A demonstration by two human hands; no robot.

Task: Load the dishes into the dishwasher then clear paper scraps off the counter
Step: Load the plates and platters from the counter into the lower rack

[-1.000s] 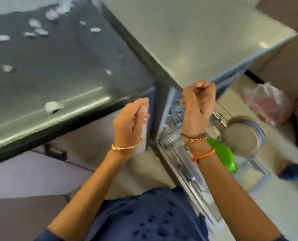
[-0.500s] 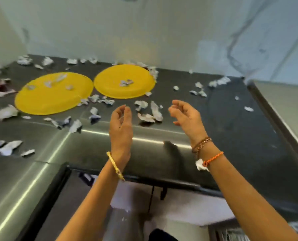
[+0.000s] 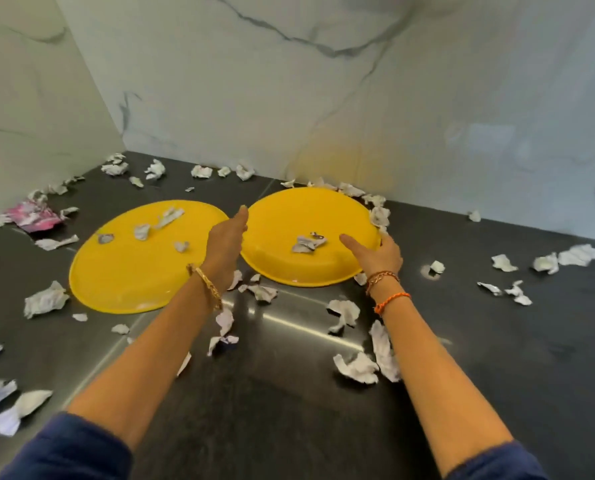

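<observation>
Right now both hands reach forward over a dark, glossy stone tabletop towards two round yellow plastic plates. The right hand takes hold of the right-hand yellow plate at its right rim: the thumb lies stretched across the plate's upper surface while the other fingers curl round the edge, so the grasp is on the plate itself. That plate appears tilted, its right side raised, though how far it clears the tabletop cannot be told. A small cluster of torn white paper scraps lies on the plate just left of the right thumb tip. The left hand is released, fingers straight and held together edge-on, the tips at the left rim of the same plate, in the gap between the two plates; whether they touch it cannot be told. To the left of the left fingers the second round yellow plate lies flat with several paper scraps on it. More crumpled white paper scraps are scattered across the tabletop, behind the wrists, beyond both plates along the white marble-patterned wall, and far out to either side. A crumpled pink wrapper lies well left of the left fingers, near the corner.
</observation>
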